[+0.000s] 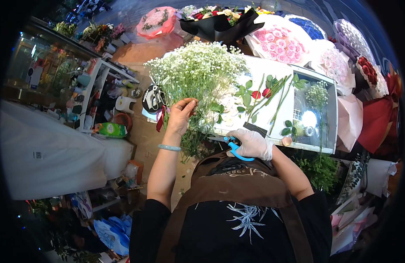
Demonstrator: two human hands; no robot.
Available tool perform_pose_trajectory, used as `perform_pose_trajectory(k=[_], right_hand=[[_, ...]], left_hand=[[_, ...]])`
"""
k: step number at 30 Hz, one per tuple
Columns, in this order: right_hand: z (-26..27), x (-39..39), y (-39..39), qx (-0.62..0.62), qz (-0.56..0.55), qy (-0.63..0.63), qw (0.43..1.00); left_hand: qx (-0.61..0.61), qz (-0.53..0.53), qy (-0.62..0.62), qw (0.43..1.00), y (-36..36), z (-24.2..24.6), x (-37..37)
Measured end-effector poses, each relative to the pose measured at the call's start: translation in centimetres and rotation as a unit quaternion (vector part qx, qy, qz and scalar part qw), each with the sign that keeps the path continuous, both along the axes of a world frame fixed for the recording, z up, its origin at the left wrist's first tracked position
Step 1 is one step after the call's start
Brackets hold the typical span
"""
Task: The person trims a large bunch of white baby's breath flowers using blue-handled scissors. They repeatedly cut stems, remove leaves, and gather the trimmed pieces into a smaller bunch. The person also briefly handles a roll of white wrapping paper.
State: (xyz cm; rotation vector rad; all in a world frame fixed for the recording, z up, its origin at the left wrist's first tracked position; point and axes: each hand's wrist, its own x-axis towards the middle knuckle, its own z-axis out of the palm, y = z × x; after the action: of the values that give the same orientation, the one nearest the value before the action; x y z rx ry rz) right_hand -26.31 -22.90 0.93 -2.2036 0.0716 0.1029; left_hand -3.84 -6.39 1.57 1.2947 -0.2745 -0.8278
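My left hand (182, 113), bare with a pale bangle at the wrist, is pinched among the thin stems of a large bunch of white baby's breath (199, 65). It appears to grip a fine stem at the fingertips. The bunch lies along the left part of the white table (255, 69), its stems hanging over the near edge. In a white glove, my right hand (253, 144) holds blue-handled scissors (238, 152) near that edge, blades towards the stems. Two red roses (261, 94) with long green stems lie on the tabletop beyond the right hand.
A black purse with a bow (153, 98) sits at the table's left corner. Under the glass panel at right lies a baby's breath sprig (317, 95). Wrapped bouquets, including pink roses (279, 44), line the far side. A shelf unit (90, 88) stands left.
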Motion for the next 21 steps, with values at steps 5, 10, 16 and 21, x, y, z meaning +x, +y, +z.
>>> perform_pose_trajectory(k=[5, 10, 16, 21], right_hand=[[-0.3, -1.0, -3.1, -0.054, 0.034, 0.051, 0.997], [-1.6, -1.3, -5.0, 0.195, -0.018, 0.170, 0.966], [-2.9, -0.3, -2.7, 0.249, 0.025, 0.214, 0.944], [-2.4, -1.6, -3.4, 0.301, -0.010, 0.200, 0.932]], left_hand=[[0.014, -0.048, 0.068, 0.996, -0.2, -2.1, -0.3], [0.023, -0.099, 0.098, 0.990, -1.1, -3.5, -1.0], [-0.002, -0.152, 0.155, 0.976, -3.2, -4.7, -2.0], [-0.011, -0.124, 0.177, 0.976, -4.2, -5.2, -2.6]])
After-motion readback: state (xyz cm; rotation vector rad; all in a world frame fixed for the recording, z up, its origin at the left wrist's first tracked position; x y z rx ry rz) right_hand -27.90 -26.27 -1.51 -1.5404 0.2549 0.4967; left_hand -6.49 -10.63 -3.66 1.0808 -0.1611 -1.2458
